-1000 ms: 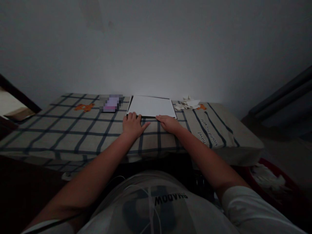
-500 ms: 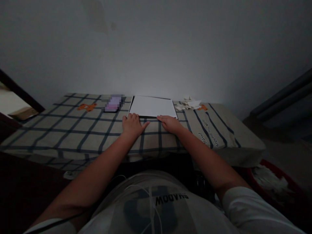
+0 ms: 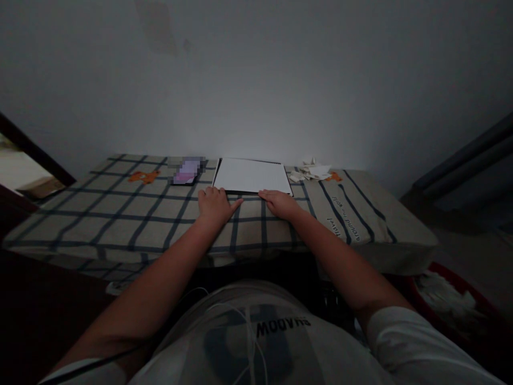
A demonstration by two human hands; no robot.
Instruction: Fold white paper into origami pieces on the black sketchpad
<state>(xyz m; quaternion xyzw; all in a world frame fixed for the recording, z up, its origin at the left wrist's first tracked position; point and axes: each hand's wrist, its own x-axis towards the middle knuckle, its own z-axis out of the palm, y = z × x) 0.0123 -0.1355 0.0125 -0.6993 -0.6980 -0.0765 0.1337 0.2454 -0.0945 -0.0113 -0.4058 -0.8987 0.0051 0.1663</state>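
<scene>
A white sheet of paper (image 3: 251, 175) lies on a dark board at the far middle of a table covered with a checked cloth (image 3: 120, 214). My left hand (image 3: 215, 205) rests flat on the cloth just before the sheet's near left corner, fingers stretched out, holding nothing. My right hand (image 3: 279, 202) lies palm down at the sheet's near edge, right of centre, fingertips touching the edge, and it too holds nothing.
A phone (image 3: 185, 171) lies left of the sheet. A heap of small white paper pieces (image 3: 310, 170) sits to its right by the wall. A red basket with white scraps (image 3: 449, 299) stands on the floor at the right. A plain wall closes the far side.
Both hands have stayed in place at the sheet's near edge; my left hand has drawn back slightly. The view has shifted a little.
</scene>
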